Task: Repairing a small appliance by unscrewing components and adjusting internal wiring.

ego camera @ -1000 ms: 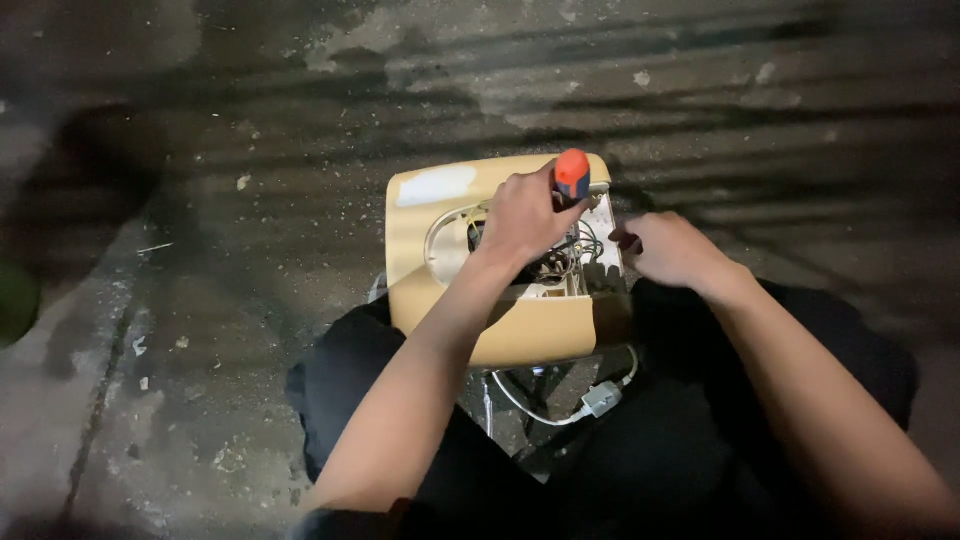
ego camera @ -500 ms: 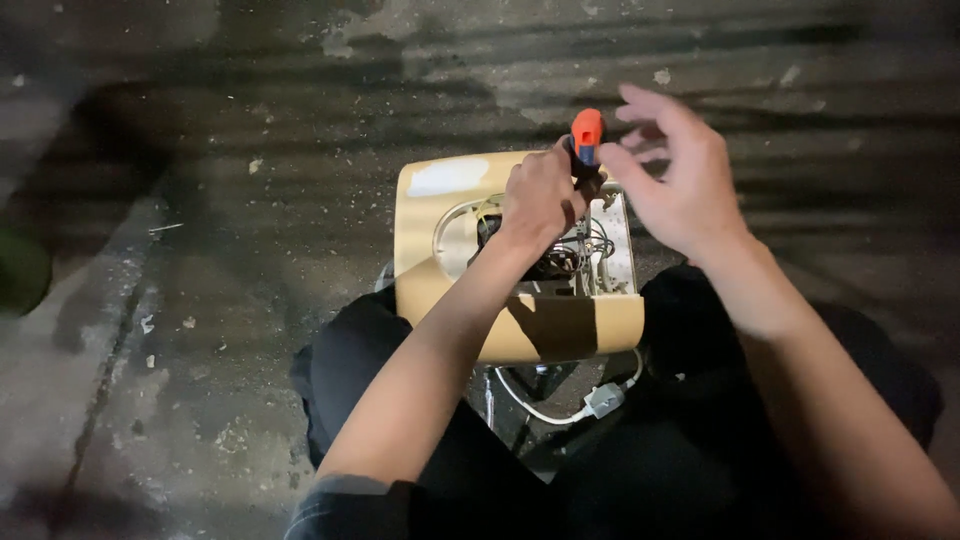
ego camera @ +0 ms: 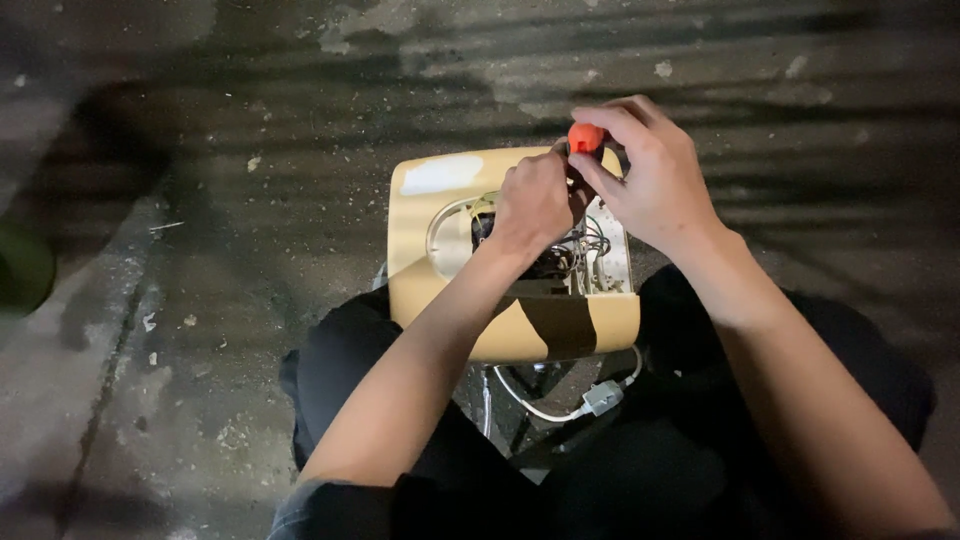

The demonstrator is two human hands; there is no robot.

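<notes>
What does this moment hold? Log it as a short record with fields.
setting: person seated over a stained concrete floor
left hand: gripping the shaft of a screwdriver inside the casing
right hand: fingertips on the orange screwdriver handle
casing: tan, opened, wires exposed, resting on the lap
below: white cable with plug

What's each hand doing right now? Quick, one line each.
Left hand: closed around the screwdriver shaft, over the open beige casing.
Right hand: fingers pinched on the screwdriver's orange handle.
</notes>
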